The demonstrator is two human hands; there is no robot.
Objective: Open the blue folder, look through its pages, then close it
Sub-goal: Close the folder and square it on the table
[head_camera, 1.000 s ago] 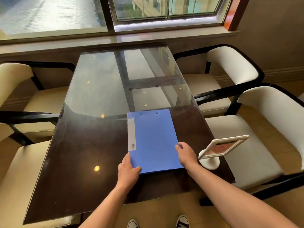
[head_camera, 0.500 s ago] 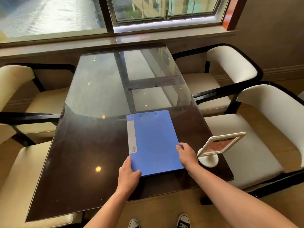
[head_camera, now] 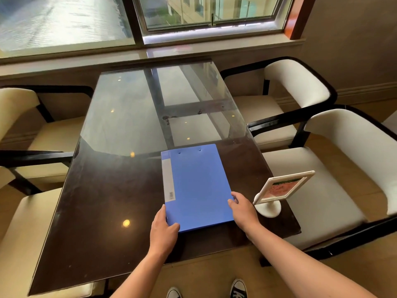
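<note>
The blue folder [head_camera: 196, 186] lies closed and flat on the dark glass-topped table [head_camera: 111, 201], with a white label strip along its left spine. My left hand [head_camera: 163, 231] rests at the folder's near left corner, thumb on the cover and fingers along the spine edge. At the near right edge of the folder my right hand [head_camera: 243, 210] sits with its fingertips against the cover's edge. The cover looks flat, not lifted.
A white tabletop sign holder [head_camera: 279, 190] stands just right of my right hand, near the table's right edge. Cream chairs with black frames [head_camera: 318, 190] line both sides of the table. A window sill [head_camera: 150, 54] runs behind the far end.
Both hands stay at the folder's near corners; the folder has barely shifted. The view has drifted slightly.
</note>
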